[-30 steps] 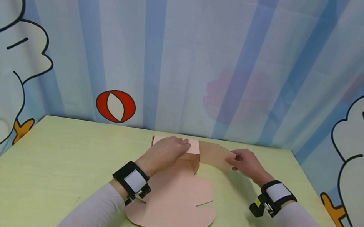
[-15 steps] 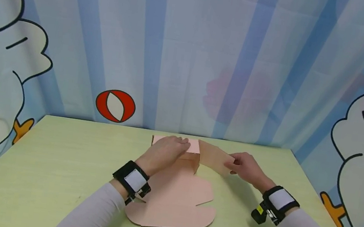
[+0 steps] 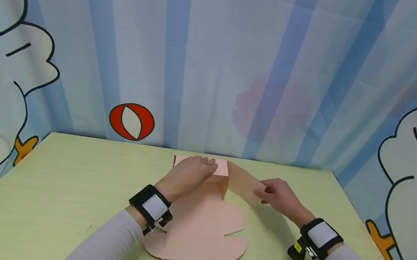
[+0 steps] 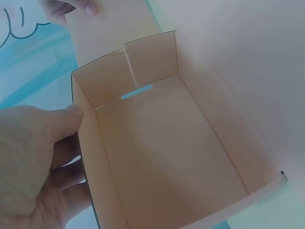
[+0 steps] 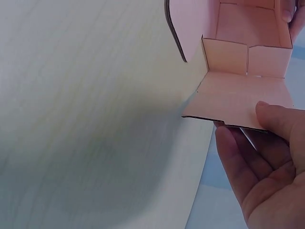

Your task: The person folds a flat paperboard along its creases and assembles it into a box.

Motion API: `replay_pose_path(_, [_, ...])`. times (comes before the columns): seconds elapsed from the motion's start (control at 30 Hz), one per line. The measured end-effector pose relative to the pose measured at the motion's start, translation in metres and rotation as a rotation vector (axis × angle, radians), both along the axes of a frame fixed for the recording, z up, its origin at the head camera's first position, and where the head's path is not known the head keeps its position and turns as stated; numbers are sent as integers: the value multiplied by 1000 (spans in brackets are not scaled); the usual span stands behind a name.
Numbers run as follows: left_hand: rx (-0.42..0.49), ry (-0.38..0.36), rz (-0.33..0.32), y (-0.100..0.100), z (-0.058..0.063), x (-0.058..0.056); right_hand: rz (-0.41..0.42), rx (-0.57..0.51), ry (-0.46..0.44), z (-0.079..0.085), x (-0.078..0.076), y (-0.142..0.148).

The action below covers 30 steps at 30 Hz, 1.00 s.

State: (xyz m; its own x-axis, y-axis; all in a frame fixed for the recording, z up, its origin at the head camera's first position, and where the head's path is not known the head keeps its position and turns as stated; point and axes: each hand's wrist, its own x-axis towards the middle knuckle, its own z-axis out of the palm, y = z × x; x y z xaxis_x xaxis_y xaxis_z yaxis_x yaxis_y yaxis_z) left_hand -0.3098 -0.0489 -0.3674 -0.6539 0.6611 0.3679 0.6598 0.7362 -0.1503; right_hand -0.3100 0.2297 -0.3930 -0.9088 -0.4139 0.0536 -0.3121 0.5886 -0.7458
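A pink cardboard box (image 4: 157,148), partly folded, stands near the far edge of the table. Its long lid panel (image 3: 204,218) spreads towards me, with rounded, notched ends. My left hand (image 3: 191,175) grips one wall of the box; in the left wrist view the thumb lies at the wall's top edge and the fingers are outside. On the right side, an end flap (image 5: 224,98) sticks out from the box, and my right hand (image 3: 283,197) pinches its outer edge between thumb and fingers. A narrow slot shows in the box floor by that end wall.
The pale yellow-green table (image 3: 85,183) stretches to both sides of the box. Behind it hangs a blue striped curtain (image 3: 217,69) with cartoon prints. Each wrist wears a black strap with a small camera.
My right hand has drawn slightly down and towards me, and the flap it pinches has swung down with it. The left hand and the box have stayed in place.
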Motion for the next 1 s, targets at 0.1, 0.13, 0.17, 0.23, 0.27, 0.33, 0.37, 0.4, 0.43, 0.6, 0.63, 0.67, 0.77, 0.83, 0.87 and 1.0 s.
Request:
replay_pose_path(0.1, [-1,-1,0,0,-1,0,15,5,21,-2,4,-3])
replay_pose_path(0.13, [-1,2,-1,0,-1,0,19,8,28,-2,6,-5])
replay_pose_path(0.17, [0,3,-1,0,-2,-1,21,12,36,-2,7,-6])
replay_pose_path(0.23, [3,9,-2,0,-2,-1,23,22,48,-2,9,-8])
replay_pose_path(0.27, [3,12,-2,0,-2,-1,22,25,51,-1,10,-10])
replay_pose_path(0.33, [3,21,0,0,-3,-1,19,31,54,1,12,-12])
replay_pose_path(0.37, [7,23,0,0,-3,-1,18,37,56,1,13,-13])
replay_pose_path(0.4, [7,27,2,0,-3,-1,18,42,58,2,14,-15])
replay_pose_path(0.43, [9,31,3,0,-3,-1,18,47,64,3,15,-16])
replay_pose_path(0.6, [22,35,10,0,-4,-2,29,63,115,6,20,-22])
replay_pose_path(0.63, [24,34,11,0,-4,-3,31,67,126,6,21,-23])
replay_pose_path(0.67, [26,31,11,0,-4,-3,31,72,135,6,22,-25])
replay_pose_path(0.77, [27,29,12,1,-4,-2,25,95,157,7,25,-29])
replay_pose_path(0.83, [30,33,10,1,-4,-2,17,113,168,8,28,-33])
replay_pose_path(0.87, [33,34,8,1,-4,-2,13,118,170,8,29,-35])
replay_pose_path(1.0, [35,39,9,2,-4,-2,7,133,172,10,34,-43])
